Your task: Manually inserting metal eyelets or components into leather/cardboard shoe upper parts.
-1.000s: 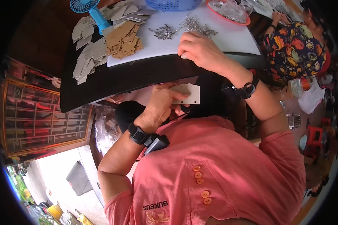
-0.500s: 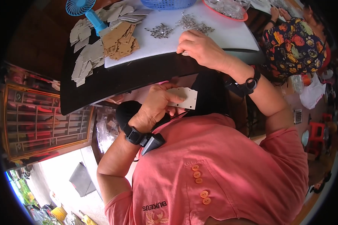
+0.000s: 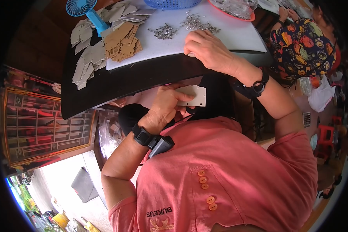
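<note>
My left hand (image 3: 165,103) grips a small cream card (image 3: 196,96) with small dark holes along its edges, thumb on top, held over my lap below the table edge. My right hand (image 3: 209,49) rests at the near edge of the white sheet, its fingers curled together in a pinch; what they hold, if anything, is hidden. Just beyond it is a scattered pile of tiny shiny metal pieces (image 3: 193,22). A second small cluster of dark and silvery pieces (image 3: 165,31) lies to its left on the sheet.
Stacks of grey cards (image 3: 89,58) and brown cards (image 3: 121,42) lie at the table's left, by a blue fan (image 3: 98,24). A blue basket (image 3: 173,4) and a red-rimmed tray (image 3: 252,17) of bagged pieces stand at the back. Another person in a floral top (image 3: 303,48) works at right.
My left hand has moved slightly up and to the right with the card, which is now more level. My right hand has shifted very slightly to the right, its fingers still together.
</note>
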Demonstrator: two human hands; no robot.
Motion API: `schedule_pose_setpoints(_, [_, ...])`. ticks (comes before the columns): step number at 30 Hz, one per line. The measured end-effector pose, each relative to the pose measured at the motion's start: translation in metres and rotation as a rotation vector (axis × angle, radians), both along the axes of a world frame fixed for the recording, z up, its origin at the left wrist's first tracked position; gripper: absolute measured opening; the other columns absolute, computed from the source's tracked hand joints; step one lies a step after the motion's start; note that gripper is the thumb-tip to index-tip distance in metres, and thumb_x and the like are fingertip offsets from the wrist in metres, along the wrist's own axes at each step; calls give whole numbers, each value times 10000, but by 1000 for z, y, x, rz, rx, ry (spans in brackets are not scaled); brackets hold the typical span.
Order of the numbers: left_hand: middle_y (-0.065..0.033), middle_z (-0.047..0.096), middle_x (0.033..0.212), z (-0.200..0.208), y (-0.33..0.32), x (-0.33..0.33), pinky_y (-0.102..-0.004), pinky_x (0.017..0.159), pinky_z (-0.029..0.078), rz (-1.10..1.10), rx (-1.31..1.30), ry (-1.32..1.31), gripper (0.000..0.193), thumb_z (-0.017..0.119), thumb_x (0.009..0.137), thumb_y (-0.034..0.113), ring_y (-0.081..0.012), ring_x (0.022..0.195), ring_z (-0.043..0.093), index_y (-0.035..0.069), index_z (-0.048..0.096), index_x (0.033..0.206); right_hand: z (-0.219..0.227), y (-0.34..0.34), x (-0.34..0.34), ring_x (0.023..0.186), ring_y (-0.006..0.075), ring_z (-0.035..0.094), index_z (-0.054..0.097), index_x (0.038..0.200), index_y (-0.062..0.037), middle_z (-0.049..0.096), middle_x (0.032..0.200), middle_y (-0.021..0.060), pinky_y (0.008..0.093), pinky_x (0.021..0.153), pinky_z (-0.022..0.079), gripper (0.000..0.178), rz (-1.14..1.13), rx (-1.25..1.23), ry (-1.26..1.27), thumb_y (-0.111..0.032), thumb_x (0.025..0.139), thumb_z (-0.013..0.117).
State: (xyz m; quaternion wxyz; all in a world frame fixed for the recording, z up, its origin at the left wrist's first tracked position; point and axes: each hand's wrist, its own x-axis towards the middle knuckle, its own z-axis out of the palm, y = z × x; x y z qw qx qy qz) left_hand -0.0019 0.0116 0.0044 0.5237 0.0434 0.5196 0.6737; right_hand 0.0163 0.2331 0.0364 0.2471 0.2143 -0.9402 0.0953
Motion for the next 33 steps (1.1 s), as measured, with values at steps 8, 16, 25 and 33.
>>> schedule_pose_setpoints(8, [-185,652,913,2,4,2,-265,352,475,-14,0,-18,278,667,789,-89,-247,611,673,-109,592,1056,3,11,-7,938,248,560,612,872,-67,570,923,36,381,814,476,94,118,-94,-29,-64,797,668])
schedule_pose_setpoints(16, [-197,646,884,-3,8,3,-263,341,466,1,15,-36,255,653,796,-91,-237,597,668,-112,585,1041,27,17,-14,989,247,541,600,815,-59,563,923,28,366,884,458,77,159,-29,-291,-82,796,671])
schedule_pose_setpoints(25, [-204,637,900,-4,16,5,-265,347,436,23,3,-47,300,651,812,-73,-218,561,637,-105,555,1094,30,10,1,1002,235,537,602,847,-92,561,952,24,382,878,413,75,2,247,-192,-77,805,663])
schedule_pose_setpoints(33, [-202,635,906,-5,21,6,-260,345,430,3,13,-61,274,650,822,-62,-212,552,628,-79,558,1079,16,18,15,992,223,565,622,875,-121,591,937,15,371,851,402,78,-98,96,-95,-93,814,661])
